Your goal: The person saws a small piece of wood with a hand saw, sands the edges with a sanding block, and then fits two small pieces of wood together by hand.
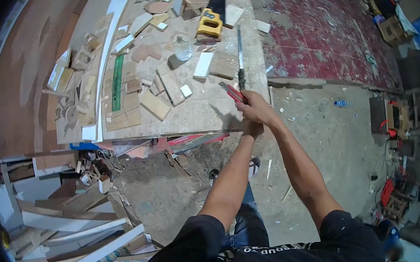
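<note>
Red hand tool (233, 92): gripped by right fingers (243, 106); likely light, stiff, best held by its body. Narrow saw (239, 50): beyond them. Left hand (253, 128): below them, grip hidden, cannot tell.

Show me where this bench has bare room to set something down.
The pale wooden bench is mostly bare along its near edge, between the tan rectangular wood block and the right hand. It is crowded at the far end, with offcuts around the yellow-handled black saw, and leftward around the long green ruler.
</note>
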The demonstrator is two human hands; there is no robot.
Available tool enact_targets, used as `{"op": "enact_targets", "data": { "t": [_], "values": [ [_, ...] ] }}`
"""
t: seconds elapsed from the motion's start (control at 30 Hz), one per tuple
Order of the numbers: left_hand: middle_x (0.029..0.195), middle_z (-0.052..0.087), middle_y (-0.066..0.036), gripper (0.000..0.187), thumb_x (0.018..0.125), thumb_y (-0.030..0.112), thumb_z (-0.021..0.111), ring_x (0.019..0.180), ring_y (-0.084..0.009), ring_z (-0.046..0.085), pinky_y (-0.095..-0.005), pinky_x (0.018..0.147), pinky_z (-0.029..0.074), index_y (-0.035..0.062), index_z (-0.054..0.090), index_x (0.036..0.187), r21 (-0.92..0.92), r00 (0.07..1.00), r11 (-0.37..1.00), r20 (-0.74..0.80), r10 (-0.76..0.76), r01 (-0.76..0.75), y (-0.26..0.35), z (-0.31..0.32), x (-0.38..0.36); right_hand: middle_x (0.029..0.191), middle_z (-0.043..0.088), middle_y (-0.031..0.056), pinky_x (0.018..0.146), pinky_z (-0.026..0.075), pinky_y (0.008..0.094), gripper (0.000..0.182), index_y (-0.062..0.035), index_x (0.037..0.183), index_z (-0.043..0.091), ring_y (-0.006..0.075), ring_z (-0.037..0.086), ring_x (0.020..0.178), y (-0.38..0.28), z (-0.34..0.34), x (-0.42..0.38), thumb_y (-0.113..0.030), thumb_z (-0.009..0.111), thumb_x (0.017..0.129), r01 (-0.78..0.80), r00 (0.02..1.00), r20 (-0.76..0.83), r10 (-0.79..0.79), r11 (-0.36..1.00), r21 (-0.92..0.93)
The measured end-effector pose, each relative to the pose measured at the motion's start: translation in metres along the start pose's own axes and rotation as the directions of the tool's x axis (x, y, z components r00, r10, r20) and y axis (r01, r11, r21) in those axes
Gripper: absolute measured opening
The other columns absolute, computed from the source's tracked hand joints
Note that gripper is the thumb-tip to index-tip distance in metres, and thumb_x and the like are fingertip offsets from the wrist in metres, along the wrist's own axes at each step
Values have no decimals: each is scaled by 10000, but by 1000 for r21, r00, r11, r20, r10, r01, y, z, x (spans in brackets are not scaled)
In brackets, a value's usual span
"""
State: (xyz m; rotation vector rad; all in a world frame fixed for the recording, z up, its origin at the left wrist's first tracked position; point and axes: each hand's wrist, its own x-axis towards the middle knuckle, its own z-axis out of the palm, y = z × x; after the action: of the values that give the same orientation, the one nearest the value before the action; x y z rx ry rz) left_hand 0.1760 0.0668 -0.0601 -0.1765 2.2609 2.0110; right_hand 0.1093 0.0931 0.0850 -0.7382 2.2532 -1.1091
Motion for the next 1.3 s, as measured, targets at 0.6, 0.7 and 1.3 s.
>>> {"op": "enact_targets", "data": {
  "t": [0.6,0.7,1.3],
  "values": [
    [892,659,-85,319,855,186,693,774,-142,624,-294,705,510,38,640,1132,58,994,993,7,-106,105,42,-42,16,776,624,267,634,433,549,328,-32,1124,492,470,614,731,62,94,-139,-314,367,1014,-256,666,-616,422,904,343],
    [929,655,-84,301,855,180,693,794,-135,617,-294,723,505,49,656,1124,118,1000,993,-15,-26,27,41,-41,17,802,604,346,672,412,614,278,-18,1145,434,545,580,795,57,91,-134,-250,374,1003,-344,687,-552,472,881,325],
    [1074,659,-144,312,838,207,681,899,-215,647,-323,826,501,85,679,1125,299,994,952,-69,87,-63,64,-40,9,911,613,373,800,460,578,350,102,1095,507,539,597,901,44,68,-126,-204,393,967,-533,668,-407,622,783,321]
  ]
}}
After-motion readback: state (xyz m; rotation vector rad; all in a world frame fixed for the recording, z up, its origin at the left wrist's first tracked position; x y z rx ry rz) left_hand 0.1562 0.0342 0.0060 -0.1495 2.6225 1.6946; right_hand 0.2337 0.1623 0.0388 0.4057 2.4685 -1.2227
